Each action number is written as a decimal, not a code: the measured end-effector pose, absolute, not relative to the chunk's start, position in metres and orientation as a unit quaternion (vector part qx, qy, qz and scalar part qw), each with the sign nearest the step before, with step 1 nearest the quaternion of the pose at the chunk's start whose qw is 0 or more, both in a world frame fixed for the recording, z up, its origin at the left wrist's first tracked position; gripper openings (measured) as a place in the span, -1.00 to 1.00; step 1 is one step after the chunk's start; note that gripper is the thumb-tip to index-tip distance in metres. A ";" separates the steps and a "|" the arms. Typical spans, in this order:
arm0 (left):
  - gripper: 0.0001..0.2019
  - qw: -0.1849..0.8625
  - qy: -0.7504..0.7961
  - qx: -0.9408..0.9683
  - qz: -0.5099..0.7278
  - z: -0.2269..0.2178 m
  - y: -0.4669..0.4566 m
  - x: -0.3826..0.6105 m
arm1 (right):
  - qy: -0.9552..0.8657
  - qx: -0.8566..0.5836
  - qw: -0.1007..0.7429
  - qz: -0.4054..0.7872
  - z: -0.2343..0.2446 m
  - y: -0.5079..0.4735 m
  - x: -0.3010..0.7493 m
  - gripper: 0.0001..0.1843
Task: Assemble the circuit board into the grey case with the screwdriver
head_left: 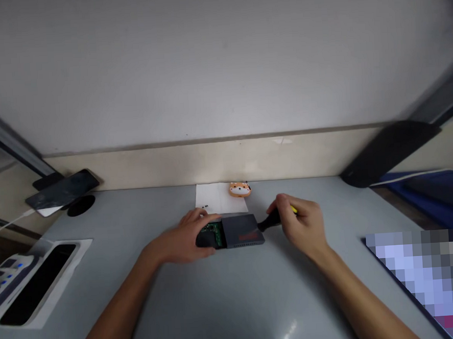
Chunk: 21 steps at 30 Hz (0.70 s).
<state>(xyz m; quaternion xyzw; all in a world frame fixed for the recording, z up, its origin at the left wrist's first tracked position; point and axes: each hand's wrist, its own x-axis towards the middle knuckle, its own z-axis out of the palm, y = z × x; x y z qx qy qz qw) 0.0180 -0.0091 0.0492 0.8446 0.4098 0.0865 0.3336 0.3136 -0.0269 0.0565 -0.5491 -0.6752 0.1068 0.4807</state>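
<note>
A small dark grey electronics case [242,230] lies on the grey table, its left part uncovered to show a green circuit board [217,233]. My left hand [188,236] grips the device's left end, thumb and fingers along its near and far edges. In my right hand [302,221] is a screwdriver [271,219] with a black and yellow handle. Its front end points left at the case's right edge; whether the tip touches is too small to tell. Behind the device, several tiny dark screw-like bits [204,206] lie on a white paper sheet [212,194].
An orange animal-faced case [239,189] rests on the paper. To the left are a phone on a stand [64,190], a black phone-like slab [39,283] on white paper and a power strip [10,272]. A dark post base [386,152] and a pixelated screen [428,280] are at right.
</note>
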 end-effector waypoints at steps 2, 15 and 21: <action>-0.22 0.321 0.407 0.851 0.085 0.045 -0.009 0.022 | -0.665 -0.550 0.491 0.116 0.051 -0.027 0.306 -0.46; -0.21 0.329 0.365 0.860 0.136 0.026 -0.010 0.040 | -0.700 -0.535 0.473 -0.009 0.050 -0.025 0.311 -0.50; -0.20 0.309 0.377 0.862 0.138 0.039 -0.009 0.042 | -0.665 -0.586 0.462 0.010 0.049 -0.020 0.322 -0.47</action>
